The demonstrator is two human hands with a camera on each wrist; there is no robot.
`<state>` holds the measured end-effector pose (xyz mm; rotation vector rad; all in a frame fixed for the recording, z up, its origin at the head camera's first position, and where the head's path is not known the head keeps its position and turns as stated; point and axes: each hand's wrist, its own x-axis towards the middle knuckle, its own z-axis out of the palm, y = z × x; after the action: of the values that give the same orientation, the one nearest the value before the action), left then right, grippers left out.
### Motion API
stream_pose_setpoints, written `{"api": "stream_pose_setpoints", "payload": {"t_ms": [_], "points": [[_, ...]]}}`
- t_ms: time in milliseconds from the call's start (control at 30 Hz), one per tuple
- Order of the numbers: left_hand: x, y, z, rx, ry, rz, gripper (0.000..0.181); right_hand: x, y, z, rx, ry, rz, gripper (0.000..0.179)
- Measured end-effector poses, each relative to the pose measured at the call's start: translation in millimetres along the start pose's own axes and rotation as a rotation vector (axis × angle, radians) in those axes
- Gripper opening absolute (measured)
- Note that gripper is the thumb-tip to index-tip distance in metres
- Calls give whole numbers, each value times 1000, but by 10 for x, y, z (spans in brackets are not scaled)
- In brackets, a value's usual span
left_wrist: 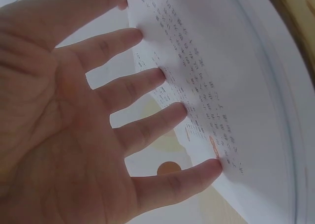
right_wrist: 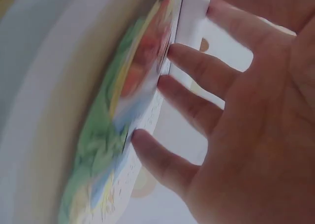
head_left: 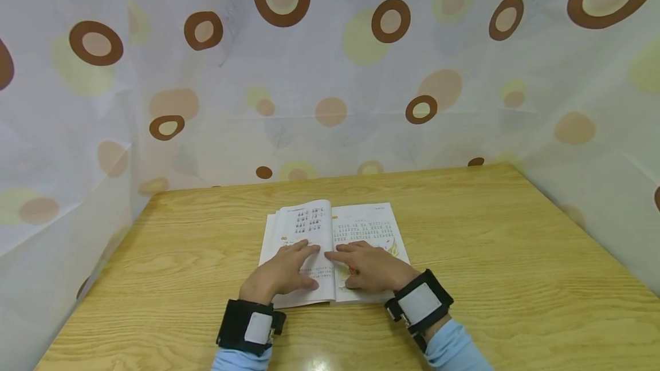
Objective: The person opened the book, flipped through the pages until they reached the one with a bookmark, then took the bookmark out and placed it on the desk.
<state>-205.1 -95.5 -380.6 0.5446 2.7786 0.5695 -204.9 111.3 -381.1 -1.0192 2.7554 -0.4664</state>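
An open book (head_left: 361,214) lies on the wooden table, its left pages bulging up toward the spine. My left hand (head_left: 281,272) rests on the left page (left_wrist: 246,86), fingers spread and fairly straight, the fingertips touching the paper in the left wrist view. On the right page (head_left: 381,233), which carries text and a coloured picture (right_wrist: 113,120), lies my right hand (head_left: 378,268). Its fingers are spread too, with their tips against the page near the spine. Neither hand grips anything. Part of the print is hidden under both hands.
The wooden table (head_left: 490,245) extends around the book on all sides. A white sheet (head_left: 330,73) with brown, peach and yellow circles hangs behind it and along both sides. Black bands (head_left: 244,325) with white patches wrap both wrists, above light blue sleeves (head_left: 456,348).
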Motion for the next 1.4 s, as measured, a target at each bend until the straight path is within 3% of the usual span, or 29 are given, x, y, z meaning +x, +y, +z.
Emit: {"api": "stream_pose_setpoints", "payload": {"t_ms": [200, 467, 600, 1033, 1400], "points": [[-4, 7, -2, -9, 4, 5, 67, -58, 170, -42, -32, 33, 143, 51], [-12, 3, -1, -13, 11, 19, 66, -239, 479, -166, 70, 51, 326, 51], [-25, 8, -9, -24, 7, 16, 67, -297, 556, -192, 116, 61, 338, 49], [-19, 16, -3, -20, 7, 6, 67, -287, 569, -183, 115, 69, 338, 50], [-8, 6, 8, -7, 13, 10, 67, -275, 598, -198, 27, 34, 419, 68]]}}
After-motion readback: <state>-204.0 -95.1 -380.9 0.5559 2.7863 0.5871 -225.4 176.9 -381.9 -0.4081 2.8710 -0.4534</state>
